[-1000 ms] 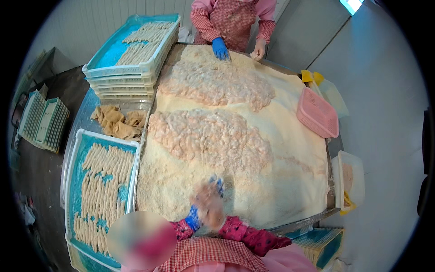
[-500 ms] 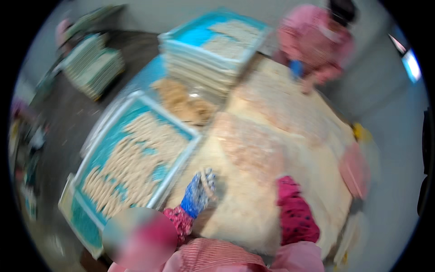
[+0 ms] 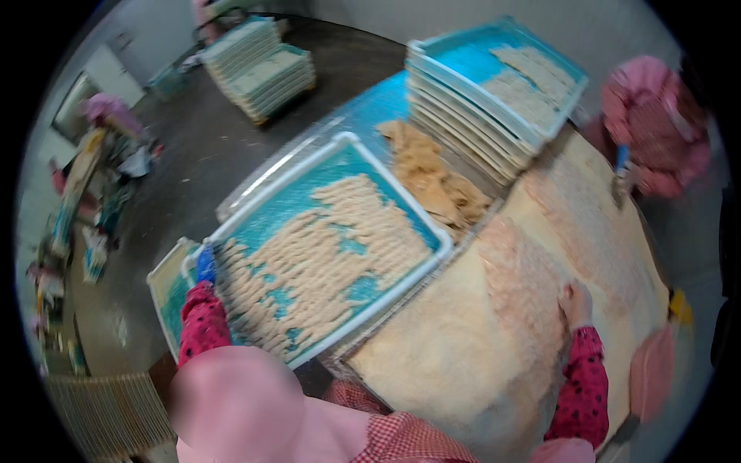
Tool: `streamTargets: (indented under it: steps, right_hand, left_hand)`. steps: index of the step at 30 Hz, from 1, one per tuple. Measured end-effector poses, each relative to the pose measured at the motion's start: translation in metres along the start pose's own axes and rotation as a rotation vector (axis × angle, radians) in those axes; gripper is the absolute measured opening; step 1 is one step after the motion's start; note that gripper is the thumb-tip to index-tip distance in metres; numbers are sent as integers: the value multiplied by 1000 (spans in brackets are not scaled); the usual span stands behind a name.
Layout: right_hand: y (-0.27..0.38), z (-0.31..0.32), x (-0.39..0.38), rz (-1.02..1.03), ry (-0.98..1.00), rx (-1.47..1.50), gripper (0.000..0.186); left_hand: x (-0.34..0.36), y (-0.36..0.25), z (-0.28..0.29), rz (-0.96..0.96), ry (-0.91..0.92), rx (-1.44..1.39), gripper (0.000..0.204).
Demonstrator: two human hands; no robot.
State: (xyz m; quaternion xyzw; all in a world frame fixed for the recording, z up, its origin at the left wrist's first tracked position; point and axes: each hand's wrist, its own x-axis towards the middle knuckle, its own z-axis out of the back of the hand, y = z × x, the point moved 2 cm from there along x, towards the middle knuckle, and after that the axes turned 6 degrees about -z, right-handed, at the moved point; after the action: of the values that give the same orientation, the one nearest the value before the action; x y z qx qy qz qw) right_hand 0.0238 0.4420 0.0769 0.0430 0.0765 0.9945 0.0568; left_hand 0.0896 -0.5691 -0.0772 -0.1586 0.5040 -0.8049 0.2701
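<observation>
My left hand (image 3: 205, 265), in a blue glove, is at the left corner of a white-rimmed tray (image 3: 397, 179). The fingers are too small and blurred to read, and no strip shows in them. Rows of pale coated strips (image 3: 332, 243) lie on the tray's teal lining. To the right, my bare right hand (image 3: 576, 305) has its fingers curled at the edge of a heap of pinkish pieces (image 3: 517, 282). What it holds, if anything, is hidden. The heap lies on a table spread with pale crumbs or flour (image 3: 440, 347).
Behind the tray is a crumpled tan cloth or bag (image 3: 436, 181), beside a stack of trays (image 3: 463, 116). A co-worker (image 3: 648, 123) holds a blue-handled tool at the far right. A pink basin (image 3: 652, 370) stands at the table's right edge. More stacked trays (image 3: 262, 73) stand on the floor.
My left hand has gone from over the crumb table, a strip in its fingers, to the tray's left corner. My right hand is at the pinkish heap. The view has swung left.
</observation>
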Motion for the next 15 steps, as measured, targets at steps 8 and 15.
streamTargets:
  steps: [8, 15]
  right_hand:
    - [61, 63, -103, -176, -118, 558, 14]
    - [112, 33, -285, -322, 79, 773, 30]
  left_hand:
    - [-90, -136, -153, -233, 149, -235, 43]
    - [-314, -342, -323, -1157, 748, 7, 41]
